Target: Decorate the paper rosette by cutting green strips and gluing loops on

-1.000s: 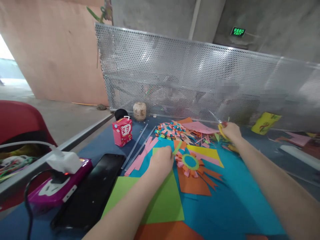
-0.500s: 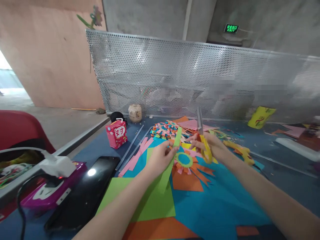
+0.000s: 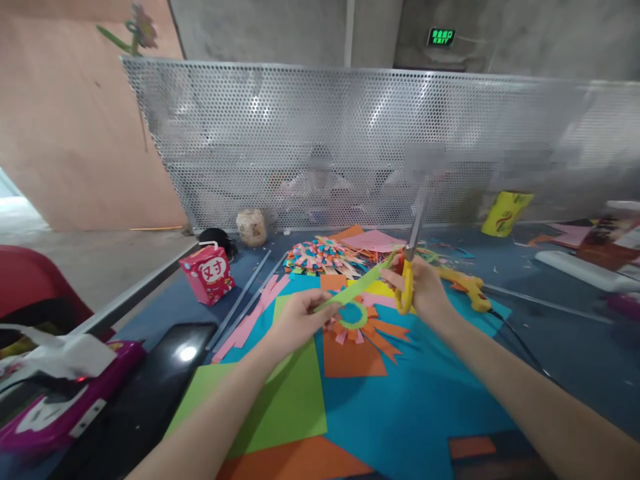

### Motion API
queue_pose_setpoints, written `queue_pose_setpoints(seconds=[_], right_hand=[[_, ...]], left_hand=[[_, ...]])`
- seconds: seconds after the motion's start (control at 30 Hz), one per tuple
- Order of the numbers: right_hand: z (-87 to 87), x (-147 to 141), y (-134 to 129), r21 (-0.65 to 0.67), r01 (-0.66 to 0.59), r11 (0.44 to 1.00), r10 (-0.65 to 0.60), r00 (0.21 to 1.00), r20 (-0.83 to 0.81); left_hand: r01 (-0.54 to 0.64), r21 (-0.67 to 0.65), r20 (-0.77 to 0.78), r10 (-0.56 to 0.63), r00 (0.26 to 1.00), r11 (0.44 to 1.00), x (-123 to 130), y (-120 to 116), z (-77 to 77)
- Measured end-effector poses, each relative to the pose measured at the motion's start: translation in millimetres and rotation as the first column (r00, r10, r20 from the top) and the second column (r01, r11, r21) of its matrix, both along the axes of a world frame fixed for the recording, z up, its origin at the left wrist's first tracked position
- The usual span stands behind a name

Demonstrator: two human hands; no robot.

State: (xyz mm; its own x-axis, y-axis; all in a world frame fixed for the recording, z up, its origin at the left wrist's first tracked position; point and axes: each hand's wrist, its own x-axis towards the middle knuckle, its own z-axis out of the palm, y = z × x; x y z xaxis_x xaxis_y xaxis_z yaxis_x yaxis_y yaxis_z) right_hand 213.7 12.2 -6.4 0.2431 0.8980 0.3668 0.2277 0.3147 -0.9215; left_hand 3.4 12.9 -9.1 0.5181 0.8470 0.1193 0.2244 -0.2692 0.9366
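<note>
The light-green paper strip (image 3: 361, 285) has swung from upright to a slant since half a second ago, its far end now beyond the fringed paper flower (image 3: 354, 316). Left of that flower, the left hand's (image 3: 300, 319) fingers pinch the strip's near end; to its right, the right hand's (image 3: 424, 283) fingers grip yellow-handled scissors (image 3: 409, 283), blades up, the strip's far end by the fingertips. Farther right of the flower, a yellow glue gun (image 3: 471, 287) lies on the desk (image 3: 575, 350).
</note>
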Motion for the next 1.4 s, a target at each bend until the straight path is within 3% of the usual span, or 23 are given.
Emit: queue_pose_setpoints(seconds=[0.1,0.2,0.33,0.43,0.6,0.73,0.9,1.0,1.2,1.4], right_hand=[[-0.6,9,2,0.035,0.01,0.999,-0.015,0.99,0.139],[1.7,12,-2,0.008,0.016,1.0,-0.017,0.941,0.339],[5.2,11,-12,-0.072,0.024,0.997,0.028,0.765,0.644],[4.3,9,-17,-0.121,0.021,0.992,0.08,0.637,0.766],[2.5,6,-19,-0.175,0.01,0.984,0.133,0.608,0.783],[4.1,1,-22,-0.248,-0.056,0.967,0.226,0.634,0.74],[4.3,-3,-26,-0.257,-0.118,0.959,0.271,0.648,0.712],[5.9,-4,-28,-0.272,-0.14,0.952,0.295,0.657,0.694],[6.3,-3,-27,-0.297,-0.101,0.949,0.293,0.626,0.722],[2.8,-4,-26,-0.3,-0.117,0.947,0.301,0.648,0.699]], left_hand=[[-0.123,0.094,-0.019,0.126,0.992,0.988,-5,4,4.0],[-0.256,0.158,0.09,0.245,0.965,0.954,-10,10,5.5],[-0.37,0.122,0.277,0.326,0.904,0.921,-16,14,7.1],[-0.362,0.104,0.317,0.315,0.895,0.926,-18,13,8.0],[-0.196,0.021,0.331,0.178,0.927,0.98,-16,11,5.2],[-0.099,-0.05,0.277,0.109,0.955,0.994,-11,6,5.6],[-0.006,-0.012,0.254,0.009,0.967,1.0,-5,-2,10.6],[-0.019,0.003,0.281,0.017,0.96,1.0,-5,-1,9.1],[-0.175,-0.038,0.451,0.173,0.876,0.984,-9,6,2.8],[-0.101,-0.037,0.402,0.107,0.909,0.994,-6,1,6.2]])
